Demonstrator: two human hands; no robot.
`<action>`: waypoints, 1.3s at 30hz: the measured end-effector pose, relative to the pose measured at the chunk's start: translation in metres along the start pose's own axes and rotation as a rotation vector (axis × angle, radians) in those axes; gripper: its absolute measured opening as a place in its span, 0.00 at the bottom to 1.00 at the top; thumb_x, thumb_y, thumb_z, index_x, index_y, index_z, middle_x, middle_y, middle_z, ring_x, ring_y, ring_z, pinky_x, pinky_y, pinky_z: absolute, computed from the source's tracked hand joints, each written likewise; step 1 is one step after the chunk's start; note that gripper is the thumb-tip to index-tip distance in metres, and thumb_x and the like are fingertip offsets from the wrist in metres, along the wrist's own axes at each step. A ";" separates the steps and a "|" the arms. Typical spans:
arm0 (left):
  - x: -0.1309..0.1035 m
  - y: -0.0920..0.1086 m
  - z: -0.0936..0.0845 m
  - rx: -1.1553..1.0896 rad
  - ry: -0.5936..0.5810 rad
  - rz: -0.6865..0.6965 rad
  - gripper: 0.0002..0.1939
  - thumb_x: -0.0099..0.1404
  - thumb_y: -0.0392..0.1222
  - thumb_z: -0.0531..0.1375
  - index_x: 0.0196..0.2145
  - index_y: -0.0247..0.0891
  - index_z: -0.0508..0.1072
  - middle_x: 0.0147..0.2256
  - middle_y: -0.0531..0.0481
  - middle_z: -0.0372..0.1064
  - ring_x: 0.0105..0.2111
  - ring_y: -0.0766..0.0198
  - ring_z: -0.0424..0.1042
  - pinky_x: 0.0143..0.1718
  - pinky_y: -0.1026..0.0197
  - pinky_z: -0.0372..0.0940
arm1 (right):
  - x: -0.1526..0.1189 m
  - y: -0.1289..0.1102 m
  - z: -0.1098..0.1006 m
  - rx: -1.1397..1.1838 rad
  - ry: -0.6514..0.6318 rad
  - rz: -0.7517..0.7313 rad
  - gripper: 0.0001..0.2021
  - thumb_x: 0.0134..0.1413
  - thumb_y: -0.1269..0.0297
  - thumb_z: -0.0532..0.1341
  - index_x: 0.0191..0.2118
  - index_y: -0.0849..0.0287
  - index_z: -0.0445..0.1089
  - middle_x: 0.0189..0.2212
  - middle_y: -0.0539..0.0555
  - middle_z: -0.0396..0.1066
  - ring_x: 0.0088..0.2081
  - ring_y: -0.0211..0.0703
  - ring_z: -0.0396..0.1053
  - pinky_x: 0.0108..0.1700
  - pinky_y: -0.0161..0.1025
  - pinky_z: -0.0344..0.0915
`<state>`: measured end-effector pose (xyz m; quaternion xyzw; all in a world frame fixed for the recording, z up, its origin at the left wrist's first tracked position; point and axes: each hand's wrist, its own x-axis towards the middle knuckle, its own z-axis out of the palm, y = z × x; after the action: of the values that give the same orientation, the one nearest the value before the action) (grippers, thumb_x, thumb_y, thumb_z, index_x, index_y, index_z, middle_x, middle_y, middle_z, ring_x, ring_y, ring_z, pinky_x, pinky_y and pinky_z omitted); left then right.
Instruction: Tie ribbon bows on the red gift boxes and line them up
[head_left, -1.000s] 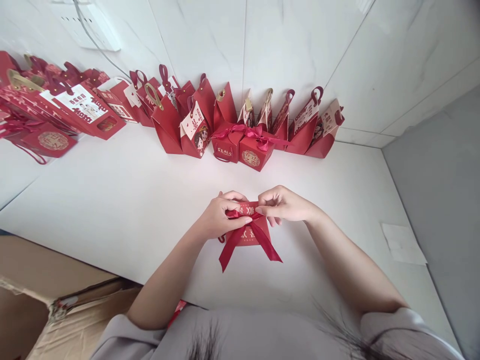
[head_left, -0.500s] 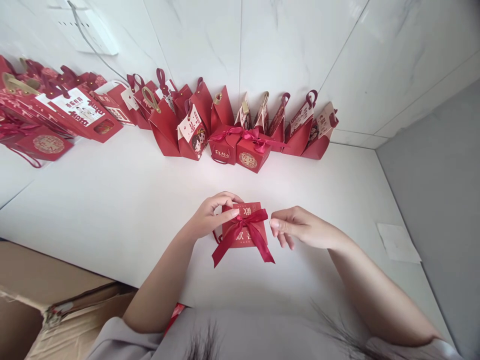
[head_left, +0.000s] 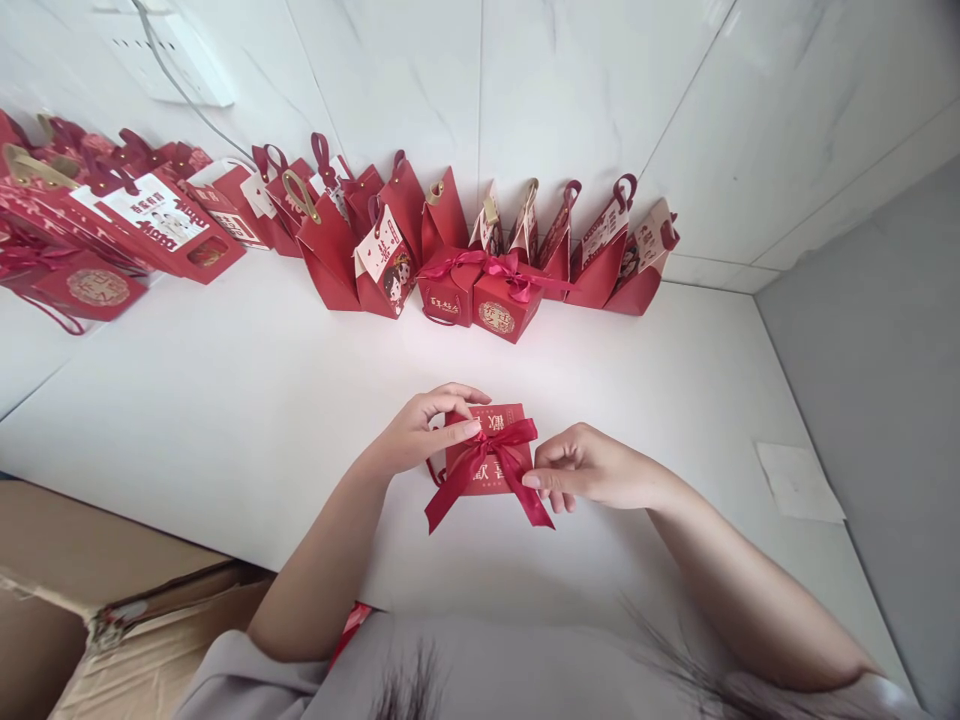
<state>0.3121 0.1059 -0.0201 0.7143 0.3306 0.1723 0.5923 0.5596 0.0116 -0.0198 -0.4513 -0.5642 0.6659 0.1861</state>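
A red gift box (head_left: 484, 485) with gold characters stands on the white table in front of me. A dark red ribbon (head_left: 459, 486) is tied in a bow on its top, with two tails hanging toward me. My left hand (head_left: 439, 430) grips the box's left side, its thumb on top by the bow's knot and its fingers along the far edge. My right hand (head_left: 574, 472) is at the box's right side, fingers curled, thumb tip at the right ribbon tail.
Along the wall stand several red gift boxes (head_left: 326, 262), two with bows in front. More lie at the far left (head_left: 97, 285). A cardboard box (head_left: 150, 640) is at the lower left, a white paper (head_left: 799, 482) at the right. A cable hangs from the wall socket.
My right hand has moved left and slightly down, from beside the box to the right ribbon tail. My left hand has stayed on the box.
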 end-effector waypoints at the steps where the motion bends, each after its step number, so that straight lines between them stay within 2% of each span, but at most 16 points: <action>1: 0.000 0.000 0.000 -0.006 0.006 -0.005 0.13 0.65 0.49 0.61 0.28 0.38 0.72 0.54 0.45 0.66 0.54 0.53 0.68 0.55 0.51 0.62 | 0.000 0.000 0.000 0.007 -0.002 0.001 0.21 0.57 0.46 0.61 0.28 0.61 0.73 0.21 0.51 0.71 0.24 0.38 0.69 0.28 0.35 0.68; 7: 0.000 -0.001 0.000 -0.111 -0.004 -0.037 0.16 0.67 0.47 0.58 0.25 0.36 0.67 0.52 0.46 0.67 0.49 0.55 0.70 0.51 0.53 0.63 | -0.006 -0.002 -0.003 0.036 0.007 0.041 0.22 0.58 0.46 0.61 0.29 0.63 0.75 0.25 0.56 0.76 0.26 0.44 0.74 0.31 0.39 0.71; 11: 0.000 -0.001 0.001 -0.094 0.003 -0.026 0.15 0.67 0.46 0.57 0.25 0.36 0.67 0.51 0.46 0.68 0.47 0.56 0.70 0.49 0.54 0.63 | -0.017 -0.001 0.007 0.052 -0.025 0.138 0.23 0.60 0.45 0.59 0.32 0.62 0.77 0.28 0.58 0.78 0.28 0.47 0.77 0.34 0.41 0.71; 14: 0.001 -0.003 0.002 -0.083 0.022 -0.023 0.16 0.67 0.45 0.57 0.23 0.36 0.65 0.50 0.46 0.69 0.45 0.57 0.71 0.46 0.55 0.63 | -0.023 0.004 0.024 0.070 0.070 0.134 0.19 0.57 0.48 0.63 0.32 0.61 0.77 0.29 0.56 0.77 0.29 0.46 0.76 0.31 0.38 0.69; 16: 0.003 -0.005 0.005 -0.079 0.064 -0.005 0.18 0.67 0.46 0.57 0.22 0.36 0.63 0.49 0.46 0.69 0.43 0.59 0.71 0.44 0.56 0.63 | -0.024 0.009 0.035 0.075 0.175 0.080 0.16 0.56 0.50 0.64 0.31 0.60 0.77 0.28 0.55 0.76 0.29 0.44 0.74 0.31 0.37 0.68; 18: 0.004 -0.008 0.009 -0.073 0.124 0.024 0.20 0.68 0.47 0.57 0.21 0.35 0.61 0.47 0.46 0.70 0.41 0.60 0.71 0.42 0.57 0.63 | -0.025 0.013 0.041 0.083 0.212 0.018 0.14 0.57 0.53 0.64 0.31 0.60 0.77 0.27 0.53 0.76 0.30 0.42 0.74 0.34 0.37 0.67; 23: 0.008 -0.013 0.020 -0.050 0.230 0.101 0.19 0.70 0.48 0.55 0.24 0.36 0.69 0.43 0.45 0.70 0.40 0.60 0.71 0.40 0.57 0.64 | -0.027 0.016 0.033 0.151 0.120 -0.038 0.14 0.61 0.54 0.61 0.35 0.61 0.76 0.30 0.53 0.76 0.34 0.43 0.75 0.37 0.37 0.66; 27: 0.009 -0.013 0.023 0.012 0.278 0.120 0.20 0.70 0.47 0.55 0.22 0.36 0.67 0.42 0.46 0.71 0.39 0.61 0.71 0.39 0.58 0.63 | -0.028 0.014 0.024 0.126 0.085 -0.049 0.15 0.62 0.54 0.60 0.33 0.61 0.75 0.33 0.54 0.76 0.36 0.43 0.74 0.41 0.39 0.66; 31: 0.009 -0.013 0.024 0.030 0.318 0.132 0.21 0.70 0.46 0.55 0.20 0.36 0.64 0.42 0.47 0.71 0.39 0.62 0.71 0.39 0.58 0.63 | -0.026 0.013 0.021 0.042 0.150 -0.056 0.15 0.62 0.53 0.60 0.34 0.59 0.75 0.35 0.54 0.76 0.40 0.45 0.71 0.46 0.40 0.64; 35: 0.009 -0.013 0.026 0.017 0.313 0.139 0.21 0.70 0.45 0.54 0.20 0.36 0.64 0.42 0.47 0.71 0.41 0.62 0.71 0.40 0.59 0.63 | -0.022 0.008 0.025 0.081 0.224 -0.079 0.18 0.65 0.52 0.56 0.32 0.59 0.72 0.33 0.53 0.75 0.38 0.44 0.72 0.43 0.39 0.64; 39: 0.009 -0.012 0.026 0.038 0.314 0.146 0.21 0.71 0.44 0.54 0.20 0.36 0.64 0.42 0.47 0.70 0.41 0.63 0.71 0.40 0.59 0.63 | -0.020 0.005 0.029 0.056 0.258 -0.128 0.18 0.67 0.55 0.55 0.29 0.59 0.70 0.31 0.52 0.74 0.36 0.43 0.72 0.43 0.38 0.64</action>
<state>0.3323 0.0941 -0.0392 0.7117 0.3694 0.3183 0.5057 0.5479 -0.0215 -0.0180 -0.4907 -0.5445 0.6047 0.3116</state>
